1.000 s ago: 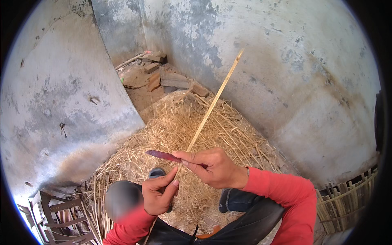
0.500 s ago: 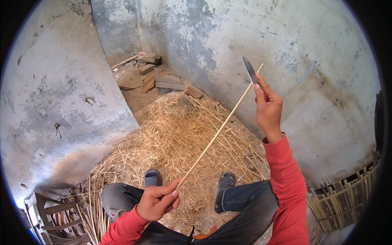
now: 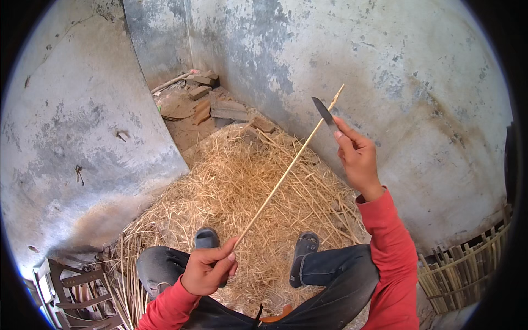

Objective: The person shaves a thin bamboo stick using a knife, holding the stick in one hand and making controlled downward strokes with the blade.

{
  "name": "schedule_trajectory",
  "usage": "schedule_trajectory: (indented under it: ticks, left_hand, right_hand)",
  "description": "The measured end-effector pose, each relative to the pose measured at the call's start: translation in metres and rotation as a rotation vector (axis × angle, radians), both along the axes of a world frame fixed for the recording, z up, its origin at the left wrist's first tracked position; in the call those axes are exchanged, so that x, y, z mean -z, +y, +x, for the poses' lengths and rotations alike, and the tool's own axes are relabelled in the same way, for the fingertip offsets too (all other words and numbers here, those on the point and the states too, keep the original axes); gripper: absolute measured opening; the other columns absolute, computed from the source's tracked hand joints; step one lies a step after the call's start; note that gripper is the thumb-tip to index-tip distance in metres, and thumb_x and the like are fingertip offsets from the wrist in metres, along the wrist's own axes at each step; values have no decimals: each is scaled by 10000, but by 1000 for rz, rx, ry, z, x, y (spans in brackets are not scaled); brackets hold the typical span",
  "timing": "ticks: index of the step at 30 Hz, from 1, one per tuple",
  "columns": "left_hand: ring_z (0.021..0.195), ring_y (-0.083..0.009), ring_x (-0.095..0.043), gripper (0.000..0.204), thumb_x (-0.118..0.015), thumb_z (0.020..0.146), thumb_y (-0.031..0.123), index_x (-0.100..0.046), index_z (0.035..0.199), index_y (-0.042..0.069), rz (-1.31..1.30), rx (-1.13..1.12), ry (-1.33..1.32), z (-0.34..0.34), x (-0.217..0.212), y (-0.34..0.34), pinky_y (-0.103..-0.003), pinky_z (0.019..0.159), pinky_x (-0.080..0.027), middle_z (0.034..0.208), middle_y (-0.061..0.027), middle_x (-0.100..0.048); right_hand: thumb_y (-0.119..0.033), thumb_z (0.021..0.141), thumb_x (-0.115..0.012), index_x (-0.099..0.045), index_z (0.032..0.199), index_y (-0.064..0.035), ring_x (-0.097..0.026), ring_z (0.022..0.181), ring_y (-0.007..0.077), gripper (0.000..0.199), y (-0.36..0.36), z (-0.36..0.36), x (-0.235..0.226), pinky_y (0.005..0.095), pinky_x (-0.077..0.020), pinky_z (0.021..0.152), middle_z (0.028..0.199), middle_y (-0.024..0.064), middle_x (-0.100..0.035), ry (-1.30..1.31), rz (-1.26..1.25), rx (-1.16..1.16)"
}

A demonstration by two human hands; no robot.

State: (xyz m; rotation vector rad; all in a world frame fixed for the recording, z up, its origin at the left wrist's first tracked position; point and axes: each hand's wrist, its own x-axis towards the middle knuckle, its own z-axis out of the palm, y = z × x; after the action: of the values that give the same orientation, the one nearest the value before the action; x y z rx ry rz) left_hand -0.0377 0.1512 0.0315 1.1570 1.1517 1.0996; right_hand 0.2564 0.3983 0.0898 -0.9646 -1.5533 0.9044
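My left hand [image 3: 208, 269] is closed around the lower end of a thin, pale stick [image 3: 280, 180], which looks like bamboo. It slants up and to the right, away from my lap. A knife [image 3: 323, 112] is held in my right hand [image 3: 357, 157], its handle hidden by the fingers. The dark blade points up and left and crosses the stick a little below its far tip. Just beyond the blade, a lighter, rough sliver stands out along the stick. Whether the right fingers also touch the stick is unclear.
Shavings [image 3: 242, 170] cover the floor around my slippered feet. Bricks [image 3: 203, 80] lie in the far corner, between stained walls [image 3: 352, 60]. A slatted bamboo basket [image 3: 467, 269] stands at the right. At lower left are a wooden frame [image 3: 82, 280] and a bundle of long strips [image 3: 124, 286].
My right hand and the knife have moved down and slightly left along the stick. The blade is tilted further left, and a raised sliver now shows near the tip. My left hand has barely moved.
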Motion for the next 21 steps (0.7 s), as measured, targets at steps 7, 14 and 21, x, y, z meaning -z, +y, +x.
schedule_trajectory:
  ticks: [7,14,21]
  left_hand:
    - [584,-39,-483,403,-532,1027,15,-543,1429,-12,167,74,17,6,5,7,-211,534,-400,703,-8,-593]
    - [559,-38,-471,399,-532,1027,18,-552,1424,-2,49,14,-10,5,5,4,-212,516,-393,698,-7,-596]
    - [542,-36,-463,392,-531,1030,22,-560,1421,6,84,53,-10,6,9,5,-216,499,-383,692,-9,-601]
  right_hand:
    - [-128,1004,-614,-666,1335,-81,-377,579,12,338,14,4,-3,212,-312,522,672,-102,-450,80,46,103]
    - [-147,1006,-626,-664,1336,-83,-353,585,3,339,0,-22,-7,219,-296,510,682,-108,-477,-162,101,-56]
    - [-138,1003,-629,-651,1349,-78,-340,574,5,351,7,-19,5,218,-269,501,675,-120,-441,-87,164,21]
